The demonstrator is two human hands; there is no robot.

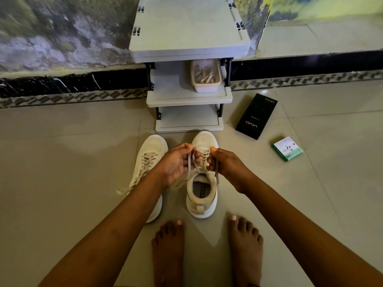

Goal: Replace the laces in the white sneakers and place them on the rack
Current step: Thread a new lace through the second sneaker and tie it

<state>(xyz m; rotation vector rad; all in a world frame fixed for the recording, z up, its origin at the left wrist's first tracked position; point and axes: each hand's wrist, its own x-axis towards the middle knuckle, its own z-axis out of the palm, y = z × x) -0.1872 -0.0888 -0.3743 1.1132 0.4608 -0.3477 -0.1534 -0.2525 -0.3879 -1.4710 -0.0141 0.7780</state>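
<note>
Two white sneakers stand on the tiled floor, toes toward a grey rack [189,99]. The left sneaker [148,160] is laced, with its lace ends loose over its left side. Above the right sneaker [202,193], my left hand [176,162] pinches one end of its beige lace [190,162]. My right hand [222,162] grips the other end, which hangs down the shoe's right side. Both hands hover over the shoe's tongue and hide its upper eyelets.
On the rack's middle shelf sits a pale tub [205,76] holding laces. A black phone box [256,116] and a small green box [287,149] lie on the floor to the right. My bare feet [207,251] are just behind the sneakers.
</note>
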